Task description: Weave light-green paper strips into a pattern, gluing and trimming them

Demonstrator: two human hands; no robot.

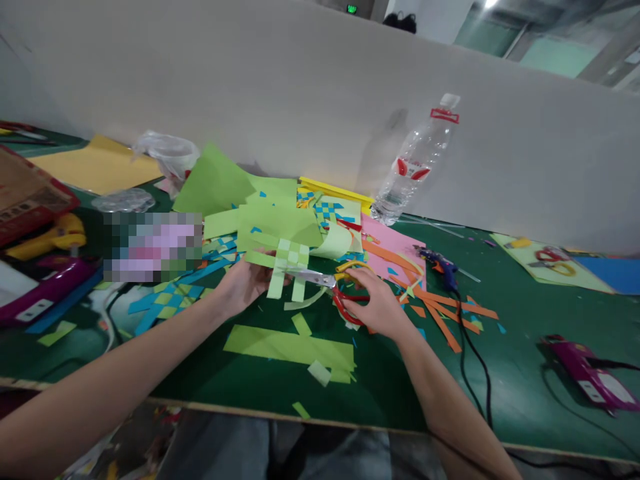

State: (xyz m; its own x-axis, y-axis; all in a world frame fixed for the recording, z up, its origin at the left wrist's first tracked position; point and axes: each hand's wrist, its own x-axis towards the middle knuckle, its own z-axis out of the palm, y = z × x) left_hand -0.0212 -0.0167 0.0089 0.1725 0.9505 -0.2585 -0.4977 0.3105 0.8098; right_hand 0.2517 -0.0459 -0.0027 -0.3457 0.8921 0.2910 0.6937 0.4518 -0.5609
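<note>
My left hand is closed on a small woven square of light green paper strips, held just above the green table. My right hand grips red and yellow scissors through the handles. The metal blades point left and reach the lower edge of the woven piece. Loose green strips lie flat on the table right below both hands.
A heap of green, blue, orange and pink paper lies behind the hands. A clear plastic bottle leans on the grey partition. A blue glue gun with black cord lies right, a purple one far right, another scissors beyond.
</note>
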